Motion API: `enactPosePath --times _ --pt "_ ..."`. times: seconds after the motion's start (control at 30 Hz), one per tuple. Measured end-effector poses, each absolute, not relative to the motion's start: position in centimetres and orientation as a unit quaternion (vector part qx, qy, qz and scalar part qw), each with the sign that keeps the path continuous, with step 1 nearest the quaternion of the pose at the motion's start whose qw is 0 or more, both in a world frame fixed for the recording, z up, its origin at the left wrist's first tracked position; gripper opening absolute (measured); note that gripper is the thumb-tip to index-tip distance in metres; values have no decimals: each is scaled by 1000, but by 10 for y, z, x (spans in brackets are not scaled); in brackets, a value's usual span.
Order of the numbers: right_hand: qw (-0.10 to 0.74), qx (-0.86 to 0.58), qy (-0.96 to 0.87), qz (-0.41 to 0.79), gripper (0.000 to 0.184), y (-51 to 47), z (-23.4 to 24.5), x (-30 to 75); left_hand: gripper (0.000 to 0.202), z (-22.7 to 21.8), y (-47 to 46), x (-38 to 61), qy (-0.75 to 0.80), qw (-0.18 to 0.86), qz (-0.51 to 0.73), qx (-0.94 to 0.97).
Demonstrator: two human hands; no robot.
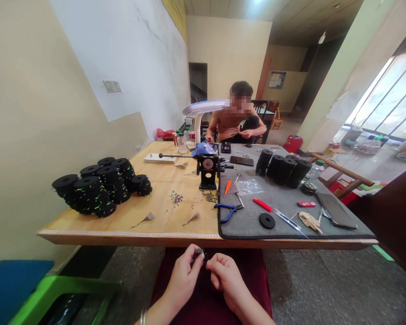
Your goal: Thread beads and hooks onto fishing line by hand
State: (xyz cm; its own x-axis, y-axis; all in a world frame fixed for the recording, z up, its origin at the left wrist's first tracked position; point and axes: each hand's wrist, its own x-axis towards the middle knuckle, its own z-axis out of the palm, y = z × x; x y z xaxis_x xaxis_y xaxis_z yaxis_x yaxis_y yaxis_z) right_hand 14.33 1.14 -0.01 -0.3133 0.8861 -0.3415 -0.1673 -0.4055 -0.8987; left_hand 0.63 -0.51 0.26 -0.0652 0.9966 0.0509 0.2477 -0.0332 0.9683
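One dark piece (pixel 198 253), bottom centre, sits pinched in the left hand (pixel 184 273); likely light, best edge-held; right hand's (pixel 227 274) hold: cannot tell.

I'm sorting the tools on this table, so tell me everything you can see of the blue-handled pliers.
The pliers lie flat near the left edge of the grey mat. Their two curved blue handles, seemingly plastic-coated, are spread apart toward the left, with the upper one's end reaching past the mat's border. The short, dark head, apparently metal, points right; whether its jaws are open is too small to tell. A thin tool ends close by the head, perhaps touching. No hand is on them.
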Motion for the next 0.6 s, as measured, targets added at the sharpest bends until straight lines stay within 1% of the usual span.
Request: enactPosePath --times 0.33,0.47,0.6 --pt "382 -442 -397 708 20 10 -2 145 23 3 -3 7 566 399 463 554" --pt "378 -444 -399 708 24 11 -2 145 23 3 -4 7 566 403 465 548" --pt "375 -456 -405 698 29 11 -2 145 20 3 -6 7 562 382 464 569"
